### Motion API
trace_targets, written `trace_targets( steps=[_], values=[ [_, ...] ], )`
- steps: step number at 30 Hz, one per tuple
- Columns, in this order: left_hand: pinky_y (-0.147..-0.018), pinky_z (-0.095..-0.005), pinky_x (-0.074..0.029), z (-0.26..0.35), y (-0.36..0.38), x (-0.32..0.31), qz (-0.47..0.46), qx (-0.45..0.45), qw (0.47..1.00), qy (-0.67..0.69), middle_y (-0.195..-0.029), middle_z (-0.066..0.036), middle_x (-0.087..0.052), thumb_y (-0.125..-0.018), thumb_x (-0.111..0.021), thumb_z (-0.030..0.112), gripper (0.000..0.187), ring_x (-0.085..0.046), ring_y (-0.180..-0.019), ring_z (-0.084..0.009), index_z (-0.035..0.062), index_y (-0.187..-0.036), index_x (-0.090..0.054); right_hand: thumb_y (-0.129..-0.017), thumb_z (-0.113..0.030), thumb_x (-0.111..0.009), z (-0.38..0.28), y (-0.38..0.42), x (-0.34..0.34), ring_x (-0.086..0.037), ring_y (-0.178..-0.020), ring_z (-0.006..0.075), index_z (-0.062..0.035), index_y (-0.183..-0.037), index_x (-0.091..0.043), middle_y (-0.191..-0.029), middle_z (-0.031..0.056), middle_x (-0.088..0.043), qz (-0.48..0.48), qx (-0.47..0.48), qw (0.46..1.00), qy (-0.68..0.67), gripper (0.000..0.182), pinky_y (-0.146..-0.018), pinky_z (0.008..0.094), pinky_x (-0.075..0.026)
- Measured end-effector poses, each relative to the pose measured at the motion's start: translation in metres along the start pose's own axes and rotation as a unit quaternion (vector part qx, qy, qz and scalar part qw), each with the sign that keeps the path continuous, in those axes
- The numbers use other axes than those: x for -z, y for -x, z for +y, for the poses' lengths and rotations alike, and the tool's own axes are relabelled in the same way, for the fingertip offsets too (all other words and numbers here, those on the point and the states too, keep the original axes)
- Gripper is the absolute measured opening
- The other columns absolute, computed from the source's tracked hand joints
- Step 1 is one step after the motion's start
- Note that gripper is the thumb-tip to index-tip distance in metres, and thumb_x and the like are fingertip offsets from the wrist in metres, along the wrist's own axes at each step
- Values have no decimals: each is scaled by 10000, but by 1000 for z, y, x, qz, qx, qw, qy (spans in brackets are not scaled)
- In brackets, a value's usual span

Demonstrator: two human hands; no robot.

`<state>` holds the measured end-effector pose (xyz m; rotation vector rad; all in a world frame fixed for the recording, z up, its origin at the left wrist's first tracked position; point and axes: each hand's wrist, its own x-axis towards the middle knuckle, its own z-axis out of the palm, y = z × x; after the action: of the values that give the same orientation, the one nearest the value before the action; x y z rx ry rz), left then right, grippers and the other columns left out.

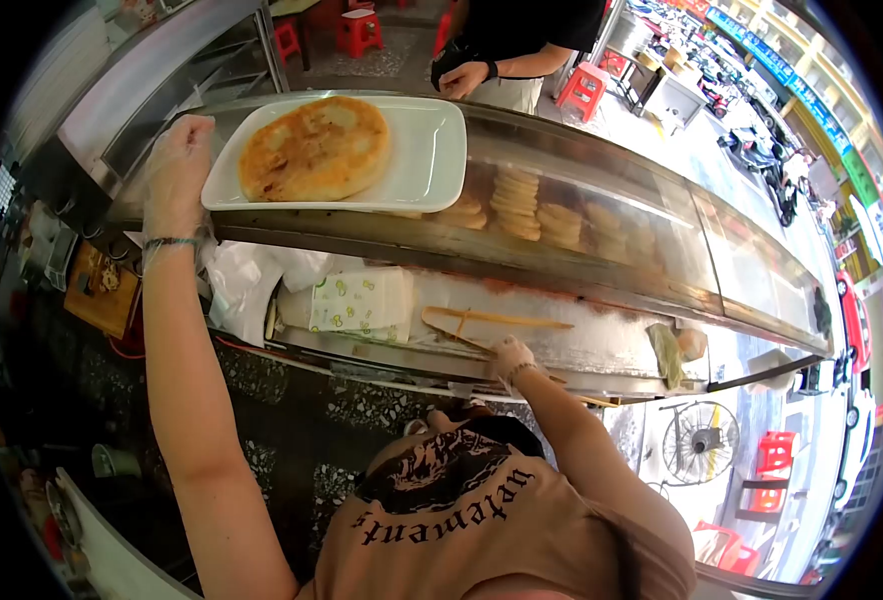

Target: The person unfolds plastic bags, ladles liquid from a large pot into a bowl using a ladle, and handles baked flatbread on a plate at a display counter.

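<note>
My left hand (178, 165), in a clear plastic glove, has its fingers curled at the left end of a white rectangular plate (432, 165). What those fingers close on is hidden. A round, browned flatbread (315, 150) lies on the plate, which is at the top of the glass display case (642, 215). Lower down, my right hand (512, 358), also gloved, is closed around one arm of a pair of wooden tongs (502, 319). The tongs are spread apart over the pale counter tray (602, 350). Left of them is a stack of green-patterned paper bags (362, 303).
Inside the case are stacked flatbreads (517, 203). White plastic bags (242, 285) hang at the counter's left. A greenish bag (667, 355) lies at its right end. Across the case stands a person in black (532, 40). A fan (702, 438) and red stools are on the right.
</note>
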<state>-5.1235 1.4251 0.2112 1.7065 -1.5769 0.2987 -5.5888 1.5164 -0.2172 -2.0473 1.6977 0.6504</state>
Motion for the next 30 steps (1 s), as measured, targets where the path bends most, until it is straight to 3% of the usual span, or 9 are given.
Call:
trace_targets(
  steps=[5,7,9,12,15,17,23,25,30],
  values=[
    [-726,-348,-458,-11,-3,-1,26,-50,998,-4,-868,-150,-638,-915,-508,276,266,-608,-786,-261,70,-1025,-637,-831,-160,-583,14,22,-26,-477,-1172,307,-146,-1173,-568,-1262,82,-462,129,-26,989,-65,343,-949,384,-450],
    [-727,-339,-457,-11,-1,0,-1,-62,997,-35,-869,-152,-639,-916,-509,275,267,-605,-782,-258,69,-1027,-637,-829,-157,-585,12,27,-32,-481,-1171,302,-156,-1168,-570,-1253,81,-464,127,-32,987,-90,340,-952,388,-448],
    [-807,-377,-457,-3,-5,2,-21,-7,1000,-21,-970,-163,-641,-913,-484,287,281,-600,-939,-330,104,-1064,-634,-827,-153,-587,14,26,-21,-486,-1170,298,-167,-1163,-571,-1245,80,-465,143,-41,983,-111,337,-954,392,-446],
    [-808,-376,-453,-4,-5,3,-36,0,999,-9,-975,-174,-635,-915,-484,302,299,-598,-930,-327,93,-1067,-634,-816,-145,-592,22,26,-15,-491,-1169,295,-182,-1158,-588,-1233,83,-485,107,-76,987,-88,344,-948,379,-451],
    [-811,-371,-450,-3,-5,4,-39,4,999,-14,-986,-173,-631,-913,-489,304,302,-595,-932,-320,85,-1064,-633,-812,-124,-579,47,19,-26,-529,-1133,292,-186,-1134,-620,-1230,78,-505,108,-43,984,-138,331,-926,366,-465],
    [-813,-369,-449,-4,-4,4,-36,6,999,-15,-992,-170,-630,-913,-491,303,301,-594,-935,-315,83,-1063,-632,-846,-197,-527,66,14,-45,-618,-954,276,-170,-988,-664,-1072,94,-571,193,-61,977,-69,198,-837,394,-491],
    [-822,-365,-448,-5,-4,4,-31,-19,999,-18,-997,-163,-633,-917,-492,283,283,-591,-950,-309,86,-1062,-633,-862,-185,-497,98,30,-47,-591,-1040,253,-153,-1049,-667,-1114,71,-595,158,-149,973,-85,254,-889,375,-472],
    [-826,-365,-448,-3,-3,5,-39,-10,999,-21,-1005,-161,-633,-917,-492,281,282,-588,-956,-306,90,-1069,-633,-874,-156,-490,91,44,-45,-575,-1073,267,-183,-1192,-595,-1237,94,-547,311,-160,937,-10,336,-916,374,-462],
    [-806,-354,-455,-5,-4,4,-35,-13,999,-4,-988,-165,-635,-918,-496,275,278,-598,-917,-311,84,-1066,-634,-849,-147,-515,60,47,-53,-565,-1059,294,-155,-1158,-600,-1186,107,-559,204,-42,977,-44,320,-911,379,-461]
  ],
)
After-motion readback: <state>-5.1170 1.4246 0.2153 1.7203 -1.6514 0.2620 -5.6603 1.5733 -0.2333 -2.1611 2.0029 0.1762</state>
